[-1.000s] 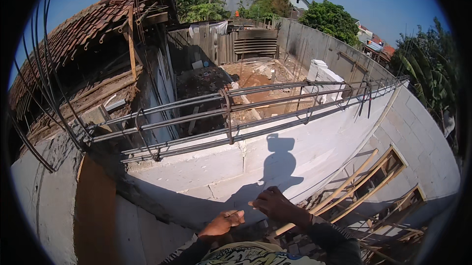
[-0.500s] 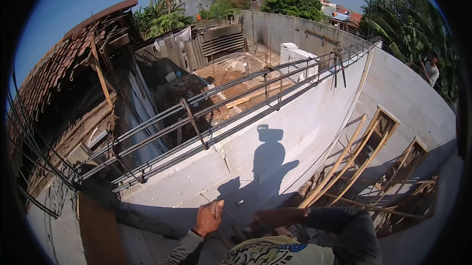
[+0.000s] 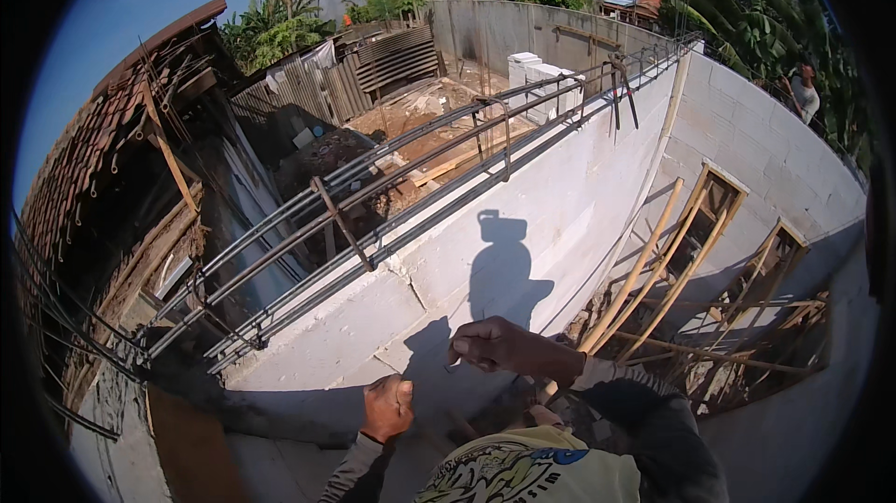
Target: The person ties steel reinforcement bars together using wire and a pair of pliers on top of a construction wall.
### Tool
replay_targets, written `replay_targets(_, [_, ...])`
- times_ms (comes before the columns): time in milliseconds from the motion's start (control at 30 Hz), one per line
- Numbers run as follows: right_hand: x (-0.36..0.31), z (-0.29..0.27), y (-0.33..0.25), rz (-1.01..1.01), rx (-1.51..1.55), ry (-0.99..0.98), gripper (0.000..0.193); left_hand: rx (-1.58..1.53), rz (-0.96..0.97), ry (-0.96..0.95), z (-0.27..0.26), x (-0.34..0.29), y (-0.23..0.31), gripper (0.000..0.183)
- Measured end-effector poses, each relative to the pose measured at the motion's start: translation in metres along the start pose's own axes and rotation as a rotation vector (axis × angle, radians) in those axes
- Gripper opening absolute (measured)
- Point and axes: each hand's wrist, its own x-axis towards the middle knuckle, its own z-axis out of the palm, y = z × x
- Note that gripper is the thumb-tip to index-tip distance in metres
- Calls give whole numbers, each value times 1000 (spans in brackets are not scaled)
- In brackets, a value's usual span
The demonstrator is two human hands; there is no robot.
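My left hand is closed in a fist in front of the shaded lower part of the wall, and whatever it may hold is hidden. To its right and a little higher, my right hand pinches a thin, short piece of wire that hangs from its fingertips. Both hands are apart from the white block wall. Along the wall's top runs a cage of dark steel reinforcing bars, tied with bent stirrups.
Loose bars jut out at the left beside a tiled roof. Timber poles and frames lean below on the right. Beyond the wall are stacked white blocks. Another person is at the far right.
My right hand has risen out of the shade to higher in the view, and the wire now shows at its fingers. My left hand stays closed and is slightly lower. The view has shifted a little.
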Motion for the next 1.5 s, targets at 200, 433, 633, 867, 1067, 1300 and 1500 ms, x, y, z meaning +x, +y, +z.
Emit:
replay_targets(200, [18,8,62,72,-1272,89,30,185,105,22,-6,4,-20,34])
replay_targets(433, [-8,17,45,127,765,-613,33,27,-10,151,12,-25,-46,43])
replay_targets(633, [15,-17,78,-564,-909,581,26,126,46,93,28,-17,-21,33])
replay_targets(867, [-23,15,73,56,-295,-182,26,167,266,85,-4,35,-37,37])
replay_targets(1067, [-22,4,33,-103,90,76,28,-62,93,117,29,18,-36,36])
replay_targets(1300, [2,-37,122,-858,-936,590,21,57,302,77,25,37,4,33])
replay_targets(1500, [-41,12,95,32,-46,-349,23,4,391,72,2,60,-22,35])
